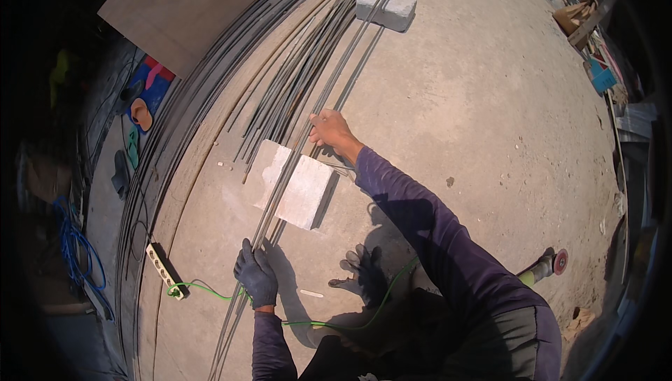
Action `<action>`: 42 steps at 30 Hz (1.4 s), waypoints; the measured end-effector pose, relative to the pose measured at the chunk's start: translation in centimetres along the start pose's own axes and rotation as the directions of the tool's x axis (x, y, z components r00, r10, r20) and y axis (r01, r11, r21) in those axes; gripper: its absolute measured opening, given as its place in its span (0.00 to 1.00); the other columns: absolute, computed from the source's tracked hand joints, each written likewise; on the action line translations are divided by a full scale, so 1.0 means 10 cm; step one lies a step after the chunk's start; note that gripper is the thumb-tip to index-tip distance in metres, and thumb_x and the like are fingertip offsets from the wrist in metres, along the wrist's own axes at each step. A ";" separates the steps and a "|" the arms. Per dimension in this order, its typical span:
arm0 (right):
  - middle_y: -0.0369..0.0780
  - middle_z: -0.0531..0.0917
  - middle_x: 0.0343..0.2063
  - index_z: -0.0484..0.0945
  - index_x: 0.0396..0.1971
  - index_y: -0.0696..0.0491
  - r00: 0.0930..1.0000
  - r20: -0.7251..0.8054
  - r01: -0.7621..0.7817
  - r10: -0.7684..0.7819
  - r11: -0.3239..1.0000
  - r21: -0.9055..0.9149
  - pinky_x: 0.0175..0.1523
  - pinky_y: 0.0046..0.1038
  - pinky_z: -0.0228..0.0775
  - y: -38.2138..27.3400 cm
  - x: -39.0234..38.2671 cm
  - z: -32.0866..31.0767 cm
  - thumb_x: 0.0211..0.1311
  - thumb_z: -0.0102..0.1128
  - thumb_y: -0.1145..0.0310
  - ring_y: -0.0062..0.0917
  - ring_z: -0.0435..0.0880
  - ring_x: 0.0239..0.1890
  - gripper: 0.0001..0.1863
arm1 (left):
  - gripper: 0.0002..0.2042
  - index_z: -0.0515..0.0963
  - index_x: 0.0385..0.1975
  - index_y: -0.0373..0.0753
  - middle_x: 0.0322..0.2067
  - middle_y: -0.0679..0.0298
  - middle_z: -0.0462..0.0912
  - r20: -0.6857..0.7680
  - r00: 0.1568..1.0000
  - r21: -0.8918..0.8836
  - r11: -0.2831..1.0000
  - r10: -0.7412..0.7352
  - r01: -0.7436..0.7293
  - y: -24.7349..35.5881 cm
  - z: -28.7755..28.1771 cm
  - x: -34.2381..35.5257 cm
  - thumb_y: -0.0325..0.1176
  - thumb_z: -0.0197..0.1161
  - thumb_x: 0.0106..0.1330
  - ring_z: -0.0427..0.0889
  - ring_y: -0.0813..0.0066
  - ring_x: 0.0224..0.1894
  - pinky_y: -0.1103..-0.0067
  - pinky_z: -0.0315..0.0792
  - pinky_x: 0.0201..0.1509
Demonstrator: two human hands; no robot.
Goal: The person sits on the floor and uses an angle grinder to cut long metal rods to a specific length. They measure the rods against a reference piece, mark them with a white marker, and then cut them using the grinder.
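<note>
Head view showed long thin grey steel rods lying in a bundle across a pale rectangular concrete block on the bare concrete floor. Left hand, in a dark work glove, was just below the block, fingers closed around a couple of rods. Right hand, bare, was just above the block, fingers curled over the rods, pressing them down; can't tell if it was a full wrap.

A second grey stone block sat well above the first one, propping the far ends. A spare dark glove lay on the floor to the lower right of the block. A white power strip with a green cable was to its lower left. An angle grinder with a red disc was further off to the lower right.

Handling call: rods look stiff locally but whippy over that length, moderately heavy, smooth and likely to roll. Best gripped either side of the block, hands spread, as here.
</note>
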State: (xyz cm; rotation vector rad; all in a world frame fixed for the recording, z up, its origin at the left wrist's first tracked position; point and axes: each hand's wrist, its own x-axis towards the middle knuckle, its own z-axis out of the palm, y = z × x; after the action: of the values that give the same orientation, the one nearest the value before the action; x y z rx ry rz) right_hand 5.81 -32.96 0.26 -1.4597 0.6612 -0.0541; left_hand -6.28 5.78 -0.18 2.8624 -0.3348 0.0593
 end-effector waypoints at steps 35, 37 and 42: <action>0.43 0.84 0.29 0.77 0.38 0.62 1.000 0.002 -0.005 0.005 1.000 0.008 0.29 0.24 0.76 -0.02 0.00 -0.02 0.77 0.55 0.60 0.24 0.85 0.26 0.17 | 0.22 0.70 0.66 0.36 0.52 0.44 0.80 0.004 1.000 -0.017 1.000 0.016 -0.015 -0.01 -0.02 0.01 0.41 0.49 0.77 0.77 0.44 0.54 0.55 0.64 0.61; 0.43 0.84 0.29 0.77 0.38 0.62 1.000 0.007 -0.004 0.004 1.000 0.009 0.29 0.24 0.76 -0.02 0.00 -0.02 0.77 0.55 0.60 0.24 0.85 0.26 0.17 | 0.22 0.71 0.65 0.36 0.52 0.44 0.80 -0.003 1.000 -0.013 1.000 0.014 -0.014 -0.01 -0.01 0.02 0.41 0.49 0.77 0.77 0.44 0.54 0.55 0.65 0.61; 0.43 0.84 0.29 0.77 0.38 0.62 1.000 0.013 0.003 -0.003 1.000 0.007 0.29 0.24 0.76 -0.03 -0.01 -0.01 0.77 0.54 0.60 0.24 0.85 0.26 0.17 | 0.22 0.71 0.65 0.36 0.52 0.45 0.80 -0.003 1.000 -0.001 1.000 0.010 -0.010 0.02 -0.03 0.02 0.41 0.49 0.77 0.77 0.44 0.54 0.55 0.65 0.60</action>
State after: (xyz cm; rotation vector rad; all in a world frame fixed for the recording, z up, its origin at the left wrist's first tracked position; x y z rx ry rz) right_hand 5.77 -33.06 0.57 -1.4530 0.6474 -0.0495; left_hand -6.12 5.63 0.14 2.8596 -0.3482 0.0648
